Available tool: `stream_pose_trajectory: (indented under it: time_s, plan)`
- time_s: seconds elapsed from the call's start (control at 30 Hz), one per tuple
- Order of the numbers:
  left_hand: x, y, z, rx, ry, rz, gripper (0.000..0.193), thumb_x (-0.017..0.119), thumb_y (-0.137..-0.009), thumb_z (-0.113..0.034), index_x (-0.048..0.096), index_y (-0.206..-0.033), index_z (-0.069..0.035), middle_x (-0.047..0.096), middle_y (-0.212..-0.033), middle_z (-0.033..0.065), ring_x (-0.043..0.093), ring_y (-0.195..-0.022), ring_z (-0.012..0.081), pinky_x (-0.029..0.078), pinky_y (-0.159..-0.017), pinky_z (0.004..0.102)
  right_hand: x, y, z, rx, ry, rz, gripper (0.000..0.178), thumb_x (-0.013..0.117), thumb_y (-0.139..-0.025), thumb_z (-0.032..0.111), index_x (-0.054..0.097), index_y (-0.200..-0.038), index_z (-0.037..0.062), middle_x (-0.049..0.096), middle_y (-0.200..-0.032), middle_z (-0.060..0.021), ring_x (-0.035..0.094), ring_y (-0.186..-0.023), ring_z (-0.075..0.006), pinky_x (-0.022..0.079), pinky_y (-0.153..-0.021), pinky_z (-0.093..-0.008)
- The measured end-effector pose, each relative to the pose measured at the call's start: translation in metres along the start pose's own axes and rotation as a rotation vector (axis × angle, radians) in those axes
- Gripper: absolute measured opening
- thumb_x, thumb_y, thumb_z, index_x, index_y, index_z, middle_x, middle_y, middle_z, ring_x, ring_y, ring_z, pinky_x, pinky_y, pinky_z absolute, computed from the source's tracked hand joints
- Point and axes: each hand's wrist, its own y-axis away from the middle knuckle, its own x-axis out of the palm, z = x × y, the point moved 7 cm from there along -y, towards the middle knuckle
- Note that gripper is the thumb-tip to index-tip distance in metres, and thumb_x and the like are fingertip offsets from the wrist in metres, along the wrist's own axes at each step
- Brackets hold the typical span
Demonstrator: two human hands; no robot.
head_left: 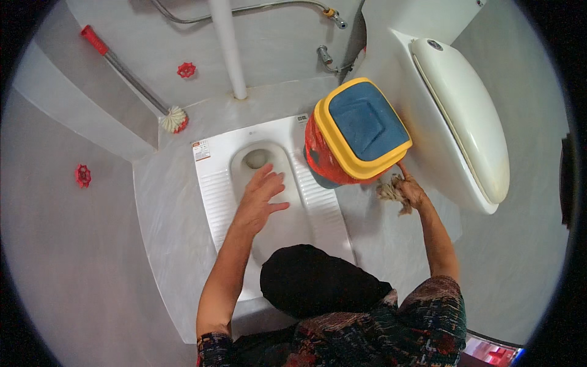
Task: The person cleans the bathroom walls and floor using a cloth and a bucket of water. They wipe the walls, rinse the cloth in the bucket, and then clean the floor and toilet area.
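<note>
My left hand (262,199) hovers over the white squat toilet (217,202), fingers spread and nothing in them. A crumpled beige rag (392,194) hangs from my right hand (413,191), which is closed on it. One finger of that hand reaches to the near right corner of a trash bin (348,160); whether it presses on the rim cannot be made out. The bin has a yellow rim, a blue-grey lid that is down, and a red bag showing around its sides. It stands at the toilet's right edge.
A white urinal or basin-like fixture (468,116) rises on the right. A toilet brush (174,119) with a red-ended handle leans at the back left. A white pipe (229,55) meets the floor at the back. Red valve knobs (186,70) and a metal hose (257,8) are on the walls.
</note>
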Motion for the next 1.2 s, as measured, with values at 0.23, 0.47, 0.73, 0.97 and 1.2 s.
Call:
stream_pose_trajectory:
  time_s: [0.23,0.47,0.73,0.97,1.2]
  plan:
    - [0.078,-0.072,0.020,-0.138,0.017,0.169,0.108,0.064,-0.070,-0.064,-0.001,-0.147,-0.023,-0.001,-0.152,0.0108,-0.001,-0.138,0.0385,0.026,-0.099,0.0648,0.000,-0.055,0.018,-0.145,0.185,0.046,0.063,0.046,-0.090,0.047,0.040,-0.135,0.0025,0.038,-0.142,-0.0125,0.034,-0.130,-0.0239,0.029,-0.105,-0.0354]
    - [0.120,-0.095,0.018,0.133,0.020,0.348,0.109,0.068,-0.076,-0.048,-0.009,-0.145,-0.014,0.010,-0.149,0.0130,0.011,-0.138,0.0277,0.019,-0.110,0.0485,-0.009,-0.084,-0.059,-0.032,-0.120,0.089,0.065,0.055,-0.089,0.045,0.037,-0.136,0.0052,0.043,-0.135,-0.0061,0.042,-0.119,-0.0209,0.035,-0.098,-0.0324]
    - [0.090,-0.089,0.024,0.235,-0.179,0.108,0.102,0.062,-0.083,-0.044,-0.012,-0.144,-0.012,0.015,-0.147,0.0153,0.016,-0.137,0.0280,0.019,-0.111,0.0431,0.037,-0.059,-0.003,-0.158,-0.404,0.044,0.060,0.056,-0.091,0.036,0.034,-0.137,0.0051,0.042,-0.135,-0.0067,0.043,-0.119,-0.0191,0.034,-0.099,-0.0318]
    - [0.012,-0.010,-0.051,0.351,-0.012,-0.026,0.098,0.061,-0.081,-0.046,-0.007,-0.145,-0.015,0.016,-0.147,0.0156,0.018,-0.135,0.0325,0.022,-0.107,0.0467,0.117,-0.086,0.101,-0.180,-0.363,0.281,0.057,0.058,-0.090,0.032,0.038,-0.135,0.0024,0.044,-0.135,-0.0114,0.043,-0.122,-0.0236,0.034,-0.102,-0.0351]
    - [-0.142,0.088,-0.075,0.332,0.033,-0.475,0.082,0.051,-0.083,-0.057,0.007,-0.146,-0.025,0.030,-0.142,0.0079,0.036,-0.127,0.0269,0.042,-0.092,0.0549,0.323,-0.076,0.275,-0.437,-0.246,0.726,0.034,0.058,-0.084,0.013,0.053,-0.116,0.0036,0.060,-0.109,-0.0089,0.057,-0.100,-0.0206,0.046,-0.089,-0.0356]
